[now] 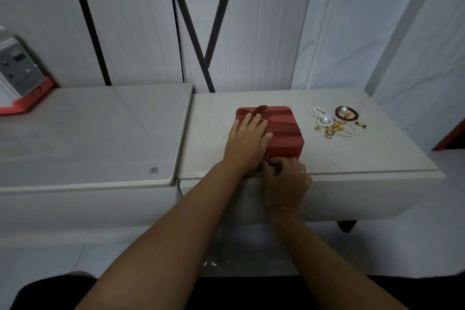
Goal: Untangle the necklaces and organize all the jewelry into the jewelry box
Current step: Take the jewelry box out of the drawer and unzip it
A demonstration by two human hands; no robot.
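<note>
Under the left hand's fingers, a matt red box, its cover like smooth leather. Well right of them, glossy white pearls, shiny gold-coloured metal charms, dark polished beads. Smooth, pale tabletop, faintly sheened.

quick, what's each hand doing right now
Left hand: open, pressed flat on the lid of the red jewelry box.
Right hand: closed, fingers pinching the zipper pull at the box's near edge.
</note>
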